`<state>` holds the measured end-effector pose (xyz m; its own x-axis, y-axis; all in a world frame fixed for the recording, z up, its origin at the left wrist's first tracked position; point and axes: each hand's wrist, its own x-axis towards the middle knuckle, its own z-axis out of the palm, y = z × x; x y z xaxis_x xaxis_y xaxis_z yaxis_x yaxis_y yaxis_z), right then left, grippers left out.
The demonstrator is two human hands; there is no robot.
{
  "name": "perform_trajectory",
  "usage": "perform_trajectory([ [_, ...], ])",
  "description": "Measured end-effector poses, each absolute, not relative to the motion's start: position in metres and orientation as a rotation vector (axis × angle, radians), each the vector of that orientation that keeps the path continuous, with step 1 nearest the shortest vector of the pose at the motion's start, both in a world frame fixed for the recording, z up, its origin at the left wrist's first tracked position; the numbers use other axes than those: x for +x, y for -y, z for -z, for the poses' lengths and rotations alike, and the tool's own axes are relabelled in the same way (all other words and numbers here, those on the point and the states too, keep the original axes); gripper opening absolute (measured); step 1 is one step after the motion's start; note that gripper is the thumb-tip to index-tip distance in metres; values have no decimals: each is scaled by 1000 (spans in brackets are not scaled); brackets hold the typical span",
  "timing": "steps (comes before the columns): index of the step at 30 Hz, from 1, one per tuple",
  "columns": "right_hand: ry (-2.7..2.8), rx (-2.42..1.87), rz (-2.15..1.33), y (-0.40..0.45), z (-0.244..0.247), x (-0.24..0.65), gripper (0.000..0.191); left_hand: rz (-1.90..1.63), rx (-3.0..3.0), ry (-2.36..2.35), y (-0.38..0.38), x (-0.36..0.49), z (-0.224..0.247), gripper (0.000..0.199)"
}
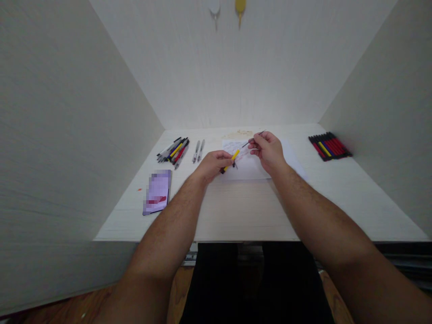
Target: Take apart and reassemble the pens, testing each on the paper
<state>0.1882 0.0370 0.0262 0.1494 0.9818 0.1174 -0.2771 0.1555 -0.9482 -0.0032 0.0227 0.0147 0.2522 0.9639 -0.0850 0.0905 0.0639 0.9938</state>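
My left hand [215, 164] is closed on a yellow pen barrel [235, 155], which tilts up to the right. My right hand [268, 149] pinches a thin dark pen refill [246, 144]; its lower end is at the open top of the yellow barrel. Both hands are over white paper sheets [253, 170] with scribbles on their upper left part. A small dark piece shows beside the left fingertips, too small to make out.
A pile of mixed pens [173, 150] and two clear pens [201, 150] lie at the left. A phone [158, 191] is nearer the front left. Red, yellow and dark pens [330, 146] lie in a row at the right. Walls enclose the table [249, 216] at back and sides.
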Motion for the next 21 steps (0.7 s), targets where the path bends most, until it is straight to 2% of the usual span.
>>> perform_trajectory([
  [13,1015,-1025,-1282,-32,-24,187,17,-960,1296,-1084,-22,-2,-17,19],
  [21,1085,-1004,-1234,-34,-21,188,18,-928,1323,-1091,-19,-1,-18,18],
])
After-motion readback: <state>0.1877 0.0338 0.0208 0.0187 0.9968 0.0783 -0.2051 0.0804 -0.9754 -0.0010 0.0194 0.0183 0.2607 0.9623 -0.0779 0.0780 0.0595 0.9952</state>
